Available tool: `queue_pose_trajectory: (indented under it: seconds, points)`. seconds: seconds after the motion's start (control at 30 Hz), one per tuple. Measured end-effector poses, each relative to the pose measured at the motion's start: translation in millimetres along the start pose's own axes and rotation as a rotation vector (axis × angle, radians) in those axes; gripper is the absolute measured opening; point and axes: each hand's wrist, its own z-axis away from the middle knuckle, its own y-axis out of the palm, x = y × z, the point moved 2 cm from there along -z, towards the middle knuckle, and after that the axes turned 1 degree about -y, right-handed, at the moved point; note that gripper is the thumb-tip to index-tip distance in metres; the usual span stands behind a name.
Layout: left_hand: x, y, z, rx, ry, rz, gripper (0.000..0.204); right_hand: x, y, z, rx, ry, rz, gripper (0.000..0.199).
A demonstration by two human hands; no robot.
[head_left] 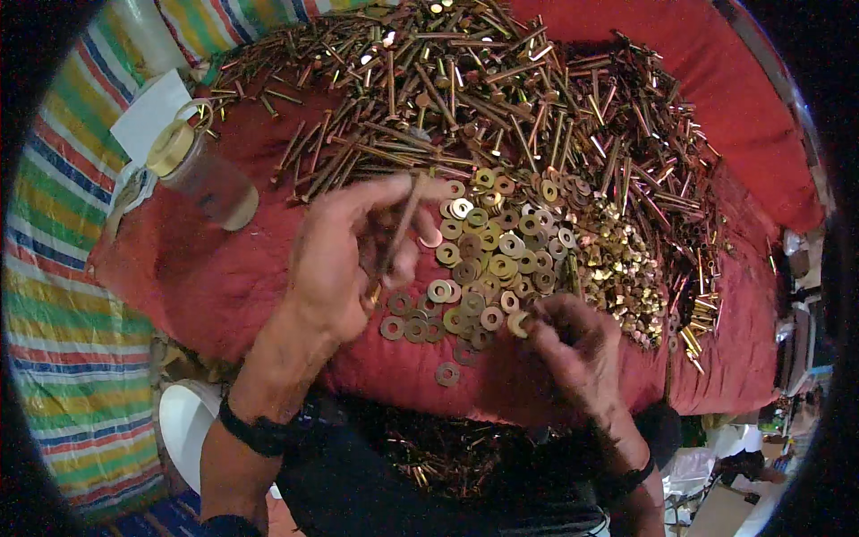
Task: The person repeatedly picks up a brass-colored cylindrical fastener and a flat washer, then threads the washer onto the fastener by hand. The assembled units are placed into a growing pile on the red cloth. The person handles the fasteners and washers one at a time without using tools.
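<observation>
A long bolt slants upward in my left hand, whose fingers are curled around it. My right hand pinches a brass-coloured washer at the near side of a spread of washers. Small shiny nuts lie heaped just to the right of those washers. Behind both hands a big pile of long bolts covers the far part of the red cloth. The fingertips of my right hand are partly blurred.
A clear plastic jar with a cream lid leans on the left of the cloth. Striped sheeting hangs along the left side. A white rounded object stands below. More bolts lie low, close to my body.
</observation>
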Motion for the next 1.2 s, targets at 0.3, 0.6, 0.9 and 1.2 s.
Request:
queue_pose_trajectory:
  seconds: [0.3,0.6,0.9,1.2]
  points:
    - [57.0,45.2,30.9,0.019,-0.107,-0.553,0.026,10.1,-23.4,-4.9,-0.025,0.143,-0.093,0.025]
    - [77.7,57.5,42.1,0.013,0.529,-1.018,0.022,8.2,-19.1,7.0,0.039,0.043,-0.023,0.028]
    - [79.3,55.2,40.7,0.007,0.637,-1.007,0.022,8.3,-14.1,8.4,-0.059,-0.092,0.071,0.022]
    - [92.0,56.2,42.4,0.218,1.131,-1.374,0.032,10.2,-17.2,15.7,-0.027,-0.432,0.443,0.024]
